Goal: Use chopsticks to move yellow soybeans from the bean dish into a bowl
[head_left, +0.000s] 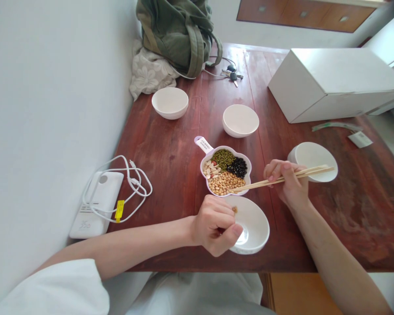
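My right hand (289,179) is closed around a pair of wooden chopsticks (271,180), whose tips reach into the soybeans (228,183) of a flower-shaped dish (248,178). That dish also holds green mung beans (222,159), black beans (237,167) and peanuts (211,169), each kind in its own part. Curled into a loose fist, my left hand (216,225) rests at the left side of the nearest white bowl (258,227). A few small tan pieces (234,209) lie inside this bowl. What the left fingers hold, if anything, is hidden.
Two white bowls (170,103) (240,120) stand farther back, another bowl (318,159) at right. A white power bank (100,203) with a coiled cable (144,188) lies left by the wall. Behind are a green bag (177,35), keys (233,75) and a large white box (335,83).
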A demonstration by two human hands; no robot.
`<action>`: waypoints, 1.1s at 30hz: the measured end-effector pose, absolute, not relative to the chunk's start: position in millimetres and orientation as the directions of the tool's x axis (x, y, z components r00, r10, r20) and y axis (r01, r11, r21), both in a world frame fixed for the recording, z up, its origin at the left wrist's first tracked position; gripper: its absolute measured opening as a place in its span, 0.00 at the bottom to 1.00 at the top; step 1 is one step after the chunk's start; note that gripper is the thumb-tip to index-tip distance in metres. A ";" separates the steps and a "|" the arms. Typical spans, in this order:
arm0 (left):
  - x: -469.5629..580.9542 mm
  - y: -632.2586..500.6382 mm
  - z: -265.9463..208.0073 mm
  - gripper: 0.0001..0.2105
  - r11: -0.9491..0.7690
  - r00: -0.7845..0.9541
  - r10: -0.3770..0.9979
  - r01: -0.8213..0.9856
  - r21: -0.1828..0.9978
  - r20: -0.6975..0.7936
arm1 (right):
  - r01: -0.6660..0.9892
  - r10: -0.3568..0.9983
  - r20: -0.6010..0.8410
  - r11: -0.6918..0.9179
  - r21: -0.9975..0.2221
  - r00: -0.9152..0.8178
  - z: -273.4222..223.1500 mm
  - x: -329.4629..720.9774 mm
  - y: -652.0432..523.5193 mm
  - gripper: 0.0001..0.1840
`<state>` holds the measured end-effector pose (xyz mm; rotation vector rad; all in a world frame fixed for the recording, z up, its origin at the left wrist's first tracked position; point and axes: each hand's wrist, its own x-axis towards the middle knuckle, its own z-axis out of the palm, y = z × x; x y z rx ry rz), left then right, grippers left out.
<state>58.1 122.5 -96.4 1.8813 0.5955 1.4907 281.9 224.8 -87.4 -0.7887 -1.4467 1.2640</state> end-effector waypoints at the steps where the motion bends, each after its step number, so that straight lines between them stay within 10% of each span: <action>1: 58.1 122.9 -95.8 0.23 -0.681 0.240 0.701 -0.055 0.730 0.672 | -0.192 0.925 0.274 0.228 -0.955 -0.262 -85.7 280.8 225.2 0.28; 21: 58.5 123.3 -96.2 0.23 -0.678 0.237 0.703 -0.061 0.733 0.670 | 0.008 0.920 0.314 0.325 -0.946 -0.233 -94.3 288.5 224.4 0.26; 33: 59.1 124.3 -97.3 0.23 -0.688 0.228 0.692 -0.079 0.722 0.685 | -0.296 0.922 0.321 0.251 -0.921 -0.216 -84.4 279.9 225.3 0.29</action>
